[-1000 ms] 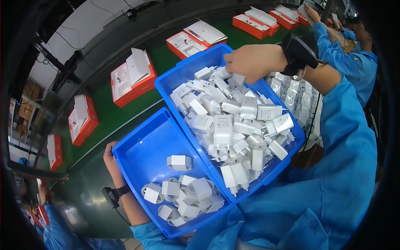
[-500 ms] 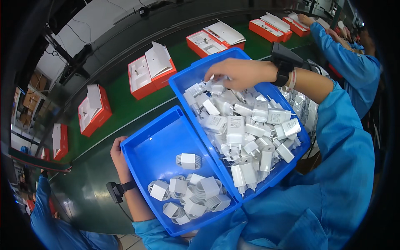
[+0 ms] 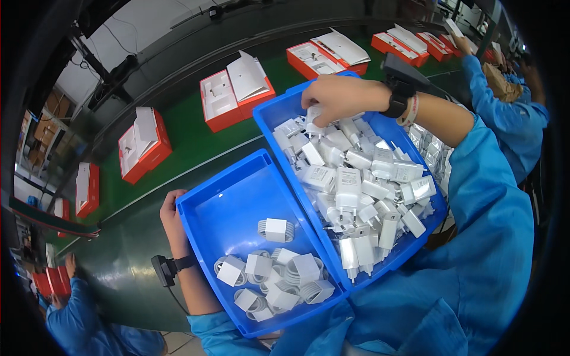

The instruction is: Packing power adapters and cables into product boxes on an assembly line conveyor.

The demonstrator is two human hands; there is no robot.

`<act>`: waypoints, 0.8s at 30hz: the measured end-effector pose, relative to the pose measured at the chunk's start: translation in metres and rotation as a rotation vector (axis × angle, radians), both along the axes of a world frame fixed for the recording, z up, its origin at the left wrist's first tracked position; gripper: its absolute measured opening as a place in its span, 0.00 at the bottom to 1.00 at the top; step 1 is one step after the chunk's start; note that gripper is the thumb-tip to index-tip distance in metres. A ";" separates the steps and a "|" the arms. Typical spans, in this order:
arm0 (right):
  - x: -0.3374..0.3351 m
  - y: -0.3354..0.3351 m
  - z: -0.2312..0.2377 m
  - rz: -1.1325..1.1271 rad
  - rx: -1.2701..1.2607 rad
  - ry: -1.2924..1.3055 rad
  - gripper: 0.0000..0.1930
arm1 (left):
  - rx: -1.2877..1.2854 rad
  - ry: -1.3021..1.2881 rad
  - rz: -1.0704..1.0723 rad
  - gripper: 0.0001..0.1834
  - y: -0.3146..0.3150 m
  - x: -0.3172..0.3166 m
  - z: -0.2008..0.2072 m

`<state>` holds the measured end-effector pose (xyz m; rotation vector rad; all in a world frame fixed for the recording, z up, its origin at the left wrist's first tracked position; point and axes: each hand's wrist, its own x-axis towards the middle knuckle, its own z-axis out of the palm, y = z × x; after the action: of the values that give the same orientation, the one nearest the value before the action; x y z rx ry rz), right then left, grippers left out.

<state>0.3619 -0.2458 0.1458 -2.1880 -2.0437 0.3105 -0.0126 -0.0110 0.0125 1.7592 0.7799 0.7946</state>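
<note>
The cable tray [image 3: 228, 204], a blue one, sits just left of the charger tray [image 3: 268, 114], along its side. The left hand [image 3: 172, 222] is at the outer wall of the cable tray, on the side away from the charger tray, with its fingers bent up by the corner. Coiled white cables [image 3: 279, 279] with paper bands are heaped in the cable tray's near end, close to the charger tray. Inside the charger tray, also blue, lies a deep jumble of white chargers [image 3: 348, 190]. Over its far end the right hand [image 3: 343, 98] pinches one charger [image 3: 313, 120] between thumb and fingers.

A glossy dark-green table [image 3: 127, 261] extends left of the charger tray. Silvery clear bags [image 3: 430, 148] lie to its right. Beyond it, a green belt [image 3: 184, 145] carries a row of red boxes [image 3: 224, 121] with white flaps raised. Co-workers in blue are far left and far right of it.

The left hand's thumb is out of sight, so I cannot tell how firmly it grips. The right hand covers part of its charger. Boxes at both ends of the row are small and unclear, and the dark lens rim cuts off the room.
</note>
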 end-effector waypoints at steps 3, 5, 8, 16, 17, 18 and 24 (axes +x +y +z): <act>-0.012 0.010 0.026 0.024 0.075 -0.039 0.27 | 0.004 0.006 -0.006 0.08 0.002 -0.001 -0.001; -0.012 0.025 0.044 0.099 0.193 -0.104 0.28 | 0.001 -0.006 -0.005 0.09 0.003 0.001 0.000; -0.003 0.076 0.053 0.331 0.423 -0.247 0.28 | -0.003 -0.006 0.004 0.10 0.003 -0.002 -0.001; 0.012 0.213 0.011 0.210 0.242 -0.426 0.32 | 0.002 0.007 0.006 0.10 0.009 -0.002 -0.009; 0.012 0.222 0.004 0.151 0.221 -0.409 0.33 | 0.014 -0.010 0.017 0.10 0.009 -0.003 -0.009; 0.010 0.230 -0.005 0.119 0.218 -0.393 0.35 | 0.031 0.014 0.040 0.10 0.007 -0.005 -0.008; 0.040 0.241 -0.047 -0.008 0.292 -0.347 0.32 | 0.051 0.045 0.099 0.11 0.003 0.001 -0.004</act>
<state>0.4017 -0.0046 0.0992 -2.1817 -2.0773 -0.3736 -0.0118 -0.0078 0.0082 1.8004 0.8890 0.8504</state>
